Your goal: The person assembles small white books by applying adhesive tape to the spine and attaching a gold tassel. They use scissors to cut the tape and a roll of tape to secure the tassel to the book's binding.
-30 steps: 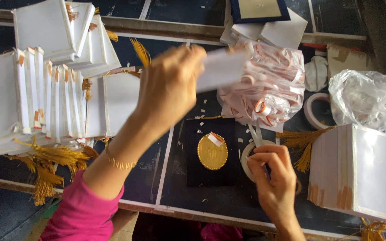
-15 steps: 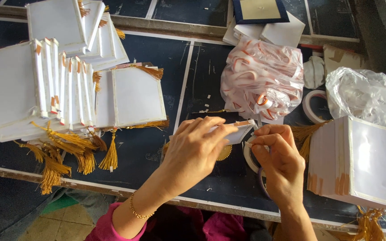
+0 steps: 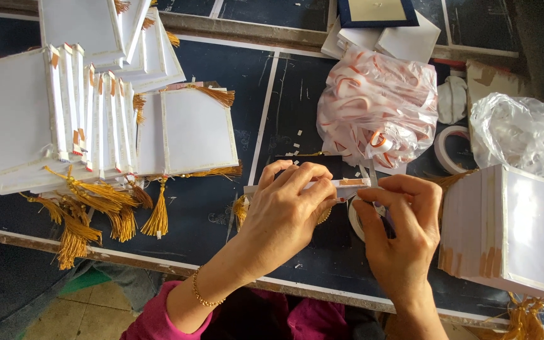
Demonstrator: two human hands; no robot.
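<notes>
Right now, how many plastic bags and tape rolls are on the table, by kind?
Plastic bags: 2, the bag of strips and the clear bag.
Tape rolls: 2, the roll by the bags and the roll under the hands, mostly hidden.
Total: 4

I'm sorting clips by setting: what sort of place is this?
Probably a small handcraft or assembly workbench. Rows of white cards with gold tassels lie stacked on a dark table, a clear bag of paper strips sits behind, and both hands work a small strip.
</notes>
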